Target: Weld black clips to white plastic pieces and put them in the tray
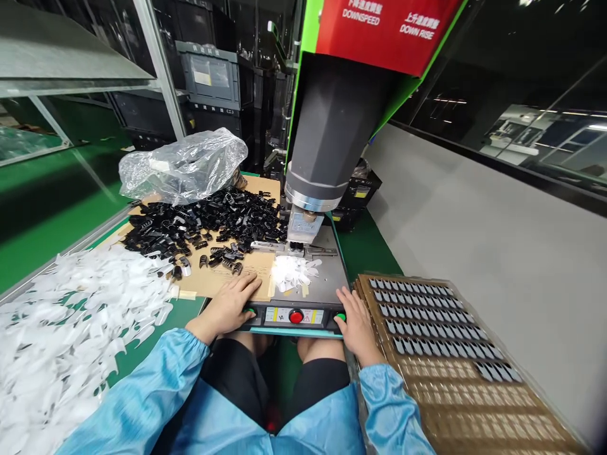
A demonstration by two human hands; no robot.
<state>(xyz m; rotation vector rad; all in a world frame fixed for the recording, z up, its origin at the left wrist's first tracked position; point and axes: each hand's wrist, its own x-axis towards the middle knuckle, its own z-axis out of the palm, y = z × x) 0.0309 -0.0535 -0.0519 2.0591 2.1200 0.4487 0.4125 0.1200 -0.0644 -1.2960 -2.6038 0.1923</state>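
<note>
Nearest us, blue sleeves (156, 398) lead to both hands on the press's control panel (294, 316). Our left hand (227, 306) lies flat, fingers together, thumb on a green button (251, 311). Our right hand (356, 325), fingers loosely together, covers the other green button (340, 316). Between them sits a red button (296, 316). Beyond, the press head (303, 226) meets the fixture; black clips (203, 224) lie left, a tray (455, 373) right.

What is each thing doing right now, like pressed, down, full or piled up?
left hand: flat, thumb on left green button
right hand: thumb on right green button
red button: untouched
press head: down at the fixture
black parts: loose heap on cardboard
white parts: spread pile
tray: upper rows filled
plastic bag: crumpled
</note>
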